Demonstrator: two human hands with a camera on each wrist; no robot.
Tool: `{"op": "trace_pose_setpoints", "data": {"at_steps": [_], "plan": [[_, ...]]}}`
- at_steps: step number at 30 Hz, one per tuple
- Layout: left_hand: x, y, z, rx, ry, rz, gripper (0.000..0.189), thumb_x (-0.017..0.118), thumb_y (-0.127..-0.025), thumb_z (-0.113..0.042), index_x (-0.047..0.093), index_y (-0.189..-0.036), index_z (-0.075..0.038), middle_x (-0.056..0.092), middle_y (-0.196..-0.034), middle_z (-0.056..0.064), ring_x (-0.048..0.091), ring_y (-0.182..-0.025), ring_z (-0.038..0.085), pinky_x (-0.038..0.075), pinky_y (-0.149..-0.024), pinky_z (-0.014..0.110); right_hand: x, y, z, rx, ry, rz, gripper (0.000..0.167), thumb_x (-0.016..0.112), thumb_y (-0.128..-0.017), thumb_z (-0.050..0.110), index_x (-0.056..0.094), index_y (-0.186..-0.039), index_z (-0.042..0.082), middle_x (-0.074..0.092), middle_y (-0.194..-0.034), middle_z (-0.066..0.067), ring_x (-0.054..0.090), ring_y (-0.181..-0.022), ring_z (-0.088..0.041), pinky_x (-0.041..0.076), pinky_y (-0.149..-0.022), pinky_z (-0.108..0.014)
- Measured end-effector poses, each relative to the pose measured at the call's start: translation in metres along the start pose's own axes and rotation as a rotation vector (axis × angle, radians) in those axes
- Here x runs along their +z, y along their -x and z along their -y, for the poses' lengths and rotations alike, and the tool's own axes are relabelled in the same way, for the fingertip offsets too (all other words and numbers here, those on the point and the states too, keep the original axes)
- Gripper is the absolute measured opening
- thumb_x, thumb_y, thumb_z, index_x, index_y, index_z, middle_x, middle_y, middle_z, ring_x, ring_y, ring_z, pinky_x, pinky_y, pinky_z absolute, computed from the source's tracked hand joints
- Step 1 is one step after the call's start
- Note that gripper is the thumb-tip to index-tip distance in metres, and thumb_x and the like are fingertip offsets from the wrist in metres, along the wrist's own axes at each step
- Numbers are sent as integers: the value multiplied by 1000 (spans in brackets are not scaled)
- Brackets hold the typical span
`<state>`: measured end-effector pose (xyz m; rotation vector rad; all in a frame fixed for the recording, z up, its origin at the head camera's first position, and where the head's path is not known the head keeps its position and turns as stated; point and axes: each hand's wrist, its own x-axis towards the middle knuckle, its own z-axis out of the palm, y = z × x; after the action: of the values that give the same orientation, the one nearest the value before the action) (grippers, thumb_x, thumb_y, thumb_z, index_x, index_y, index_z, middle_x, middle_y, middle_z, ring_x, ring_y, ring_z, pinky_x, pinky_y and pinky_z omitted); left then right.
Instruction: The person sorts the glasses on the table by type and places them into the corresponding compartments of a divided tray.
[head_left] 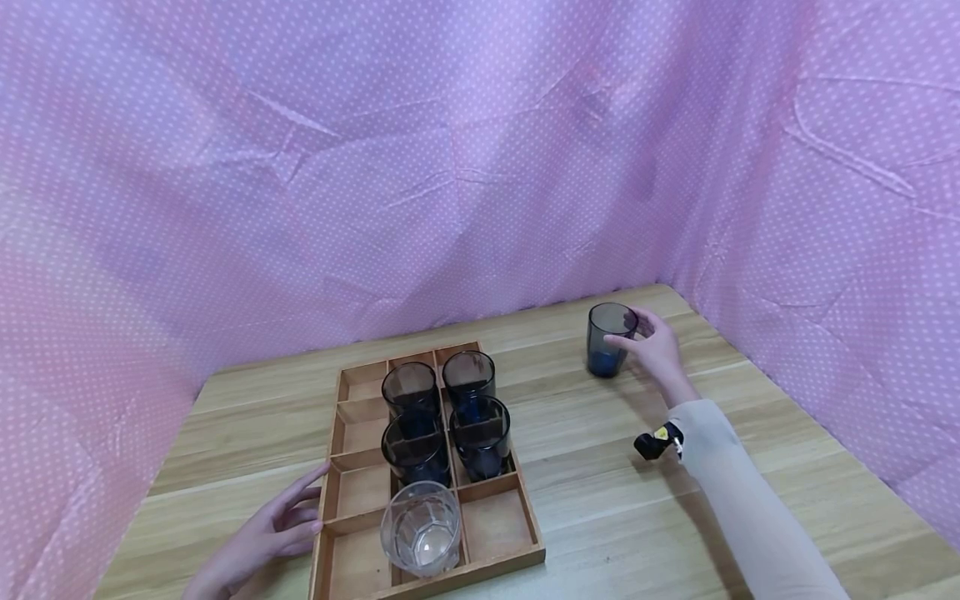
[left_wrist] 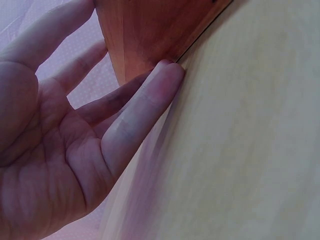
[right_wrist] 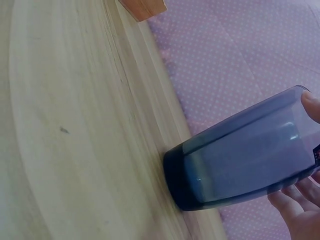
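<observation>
A dark blue-grey glass [head_left: 604, 354] is upright at the back right of the table. My right hand [head_left: 654, 346] grips it near the rim, thumb on one side and fingers on the other. In the right wrist view the thick base of this glass [right_wrist: 235, 155] is at the tabletop. My left hand [head_left: 266, 533] touches the left side of a divided wooden tray [head_left: 487, 572] with extended fingertips. Several more dark glasses [head_left: 482, 446] stand in the tray's middle and right columns. Nearest me, a clear glass [head_left: 422, 529] sits in the middle column.
The wooden table [head_left: 585, 500] reaches to pink dotted cloth [head_left: 480, 167] hanging behind it and on the right. A black strap or device [head_left: 658, 442] is at my right wrist. Thin dividers split the tray into several compartments.
</observation>
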<state>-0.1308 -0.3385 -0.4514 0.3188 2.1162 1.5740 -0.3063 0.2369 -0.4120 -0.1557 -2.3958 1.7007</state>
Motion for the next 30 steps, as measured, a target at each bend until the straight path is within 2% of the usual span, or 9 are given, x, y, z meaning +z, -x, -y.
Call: {"op": "trace_pose_setpoints", "data": {"at_steps": [5,9,15,17,21,23,26,28,30], "plan": [[0,1,0,15,0,1,76,53,-99,-12,4,-157,-21,4,-145,46,50,-109,-9,53,-87,31,-2,9,1,-13,4,30,82,80,-80,24,37,-146,0,49,-143,-22,41,-138,-33,32,-115,-43],[-1,1,0,3,-4,-6,77,53,-99,-13,4,-157,-20,5,-146,45,51,-109,-9,53,-87,32,-5,19,2,-24,20,65,83,81,-80,27,38,-146,1,49,-143,-22,40,-138,-33,30,-116,-45],[-1,3,0,-13,-9,0,77,53,-99,-13,3,-157,-20,4,-147,43,50,-110,-10,53,-89,32,-3,36,5,-54,27,103,79,81,-79,26,42,-144,2,52,-141,-22,45,-134,-31,33,-114,-44],[0,3,-1,-13,-7,2,77,53,-99,-13,3,-157,-20,5,-147,42,50,-110,-10,52,-89,31,-2,43,7,-66,22,113,77,82,-78,24,44,-143,2,53,-139,-21,48,-131,-27,35,-113,-43],[0,2,-1,-12,-7,1,76,53,-99,-13,4,-157,-20,6,-147,41,50,-110,-10,52,-89,30,0,56,14,-98,16,142,73,82,-78,22,47,-140,3,56,-137,-20,54,-119,-7,41,-106,-24],[0,2,-1,-8,-5,-1,76,53,-99,-13,4,-157,-20,6,-147,41,50,-110,-9,52,-89,30,0,63,18,-110,3,164,72,81,-78,20,48,-140,3,56,-137,-20,54,-116,-2,43,-100,-15],[0,1,0,1,0,-4,76,53,-99,-13,5,-157,-20,7,-146,42,51,-110,-9,52,-88,31,0,74,24,-135,-4,198,70,81,-79,19,49,-139,4,56,-136,-21,55,-121,-12,42,-93,-8],[-1,0,0,11,2,-1,75,52,-99,-12,5,-157,-21,6,-145,44,50,-110,-9,53,-87,31,0,81,28,-151,-3,217,69,81,-79,19,50,-139,5,56,-136,-20,54,-124,-17,43,-91,-8],[-1,0,0,15,2,0,75,52,-99,-12,5,-157,-21,6,-145,45,50,-110,-9,53,-87,32,1,87,32,-171,-17,235,69,81,-78,17,50,-138,3,57,-136,-20,55,-123,-14,44,-90,-8]]}}
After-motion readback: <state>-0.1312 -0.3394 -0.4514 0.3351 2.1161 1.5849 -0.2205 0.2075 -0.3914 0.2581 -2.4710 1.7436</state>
